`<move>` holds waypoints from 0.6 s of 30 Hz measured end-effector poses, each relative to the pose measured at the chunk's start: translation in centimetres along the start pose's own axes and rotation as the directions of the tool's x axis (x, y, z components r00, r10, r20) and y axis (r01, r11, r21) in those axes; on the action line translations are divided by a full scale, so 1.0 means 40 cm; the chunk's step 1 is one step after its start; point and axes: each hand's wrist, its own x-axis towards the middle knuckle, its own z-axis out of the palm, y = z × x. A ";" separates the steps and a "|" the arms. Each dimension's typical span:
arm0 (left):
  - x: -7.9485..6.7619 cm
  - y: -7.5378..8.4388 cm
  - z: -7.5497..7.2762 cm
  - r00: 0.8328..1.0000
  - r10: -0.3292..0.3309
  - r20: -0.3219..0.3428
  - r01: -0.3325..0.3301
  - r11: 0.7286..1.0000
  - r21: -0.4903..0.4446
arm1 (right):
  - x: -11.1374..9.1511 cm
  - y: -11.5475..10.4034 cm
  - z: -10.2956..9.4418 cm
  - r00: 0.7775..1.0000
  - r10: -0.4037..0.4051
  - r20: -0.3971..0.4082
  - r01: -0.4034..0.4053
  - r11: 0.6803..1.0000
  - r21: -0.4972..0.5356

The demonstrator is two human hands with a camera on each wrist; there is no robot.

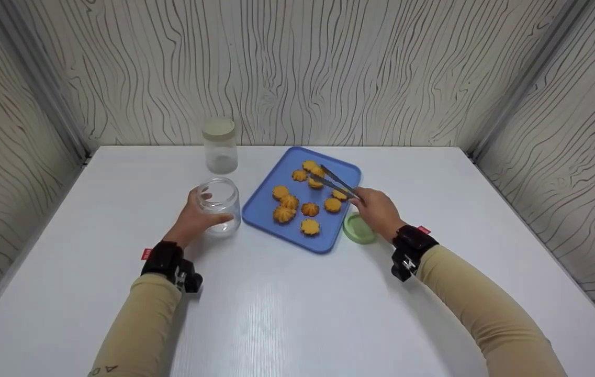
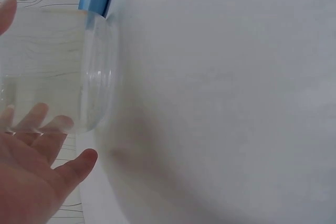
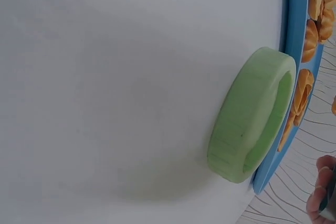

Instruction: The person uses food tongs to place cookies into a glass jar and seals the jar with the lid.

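My left hand [image 1: 190, 219] holds a clear open-topped jar [image 1: 229, 225] standing left of the blue tray, thumb on the near side and fingers round the far side. In the left wrist view the jar [image 2: 44, 45] looks empty. My right hand [image 1: 379, 212] grips metal tongs [image 1: 343, 187] that reach over the tray [image 1: 263, 215]. Beside the spread tips of the tongs is a golden cookie [image 1: 316, 170]; whether they pinch it I cannot tell. Several more cookies [image 1: 310, 226] lie on the tray. Part of the right hand [image 3: 317, 195] shows at the right wrist view's edge.
Just under my right hand, a green ring-shaped lid [image 1: 358, 230] lies against the tray's right edge. Behind the held jar stands a second jar [image 1: 221, 157] with a pale lid on. A patterned wall [image 1: 276, 73] rises along the white table's back edge.
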 end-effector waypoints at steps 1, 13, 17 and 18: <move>0.000 -0.001 0.000 1.000 0.000 0.000 0.000 1.000 -0.003 | 0.000 -0.002 0.001 1.000 -0.003 0.004 0.003 1.000 -0.002; 0.001 -0.002 -0.003 1.000 -0.008 0.012 0.008 1.000 -0.012 | -0.001 -0.027 0.000 0.999 -0.014 0.034 0.014 1.000 0.002; 0.004 -0.003 -0.001 1.000 -0.003 0.009 0.003 1.000 -0.014 | -0.001 -0.040 -0.004 0.999 -0.015 0.043 0.015 1.000 0.009; 0.005 -0.003 0.000 1.000 -0.007 0.010 0.007 1.000 -0.011 | -0.001 -0.043 -0.006 0.999 -0.016 0.046 0.016 1.000 0.011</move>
